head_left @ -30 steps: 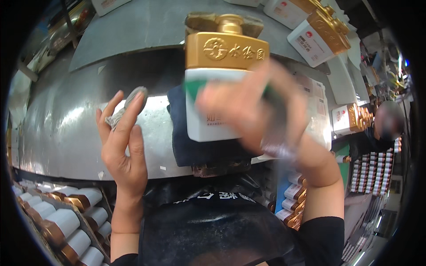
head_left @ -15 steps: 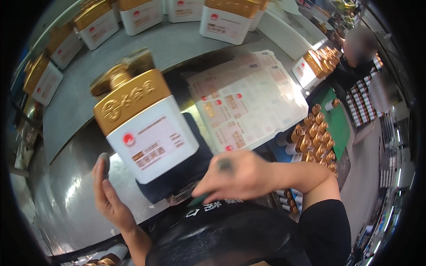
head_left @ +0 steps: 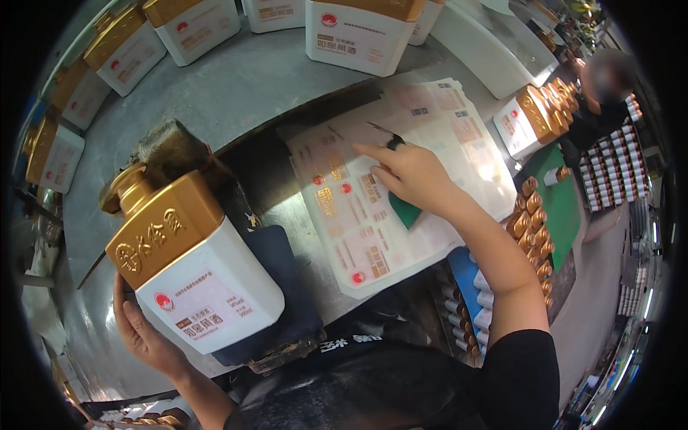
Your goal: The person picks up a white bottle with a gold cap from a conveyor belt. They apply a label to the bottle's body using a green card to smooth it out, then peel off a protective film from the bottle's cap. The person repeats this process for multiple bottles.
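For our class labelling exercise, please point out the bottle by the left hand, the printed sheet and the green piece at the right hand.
Bottle (head_left: 204, 276): head view, front of its white body.
Printed sheet (head_left: 362, 223): head view, its left half.
Green piece (head_left: 405, 213): head view, its uncovered part.

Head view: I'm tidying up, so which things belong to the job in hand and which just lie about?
Seemingly in use:
near bottle, by the left hand
printed sheet, under the right hand
green piece, in the right hand
dark cloth

Seemingly idle:
back bottles
right-side bottles
green mat
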A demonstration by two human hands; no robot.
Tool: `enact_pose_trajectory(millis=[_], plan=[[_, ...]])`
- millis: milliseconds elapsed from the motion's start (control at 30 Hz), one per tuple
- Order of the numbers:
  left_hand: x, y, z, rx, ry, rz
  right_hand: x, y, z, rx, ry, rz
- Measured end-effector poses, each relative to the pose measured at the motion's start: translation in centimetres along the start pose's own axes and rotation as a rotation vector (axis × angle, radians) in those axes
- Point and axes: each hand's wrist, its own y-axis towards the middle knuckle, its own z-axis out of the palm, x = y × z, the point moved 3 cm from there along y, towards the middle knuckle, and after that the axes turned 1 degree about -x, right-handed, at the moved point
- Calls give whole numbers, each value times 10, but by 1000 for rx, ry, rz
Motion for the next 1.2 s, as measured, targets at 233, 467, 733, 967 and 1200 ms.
enact_pose_trajectory(millis=[233,467,733,967,1200], plan=[[21,-1,-9,-62,21,-103,-26,9,3,141,-338,9],[40,7,-14,-44,-55,-130,5,-128,-27,118,-301,112],[21,14,-12,-8,22,-54,27,-179,-38,-143,-304,242],[1,5,-12,40,41,33,35,-179,-18,-77,-192,169],[-5,4,-15,37,98,66,9,-205,-18,-320,-125,352]])
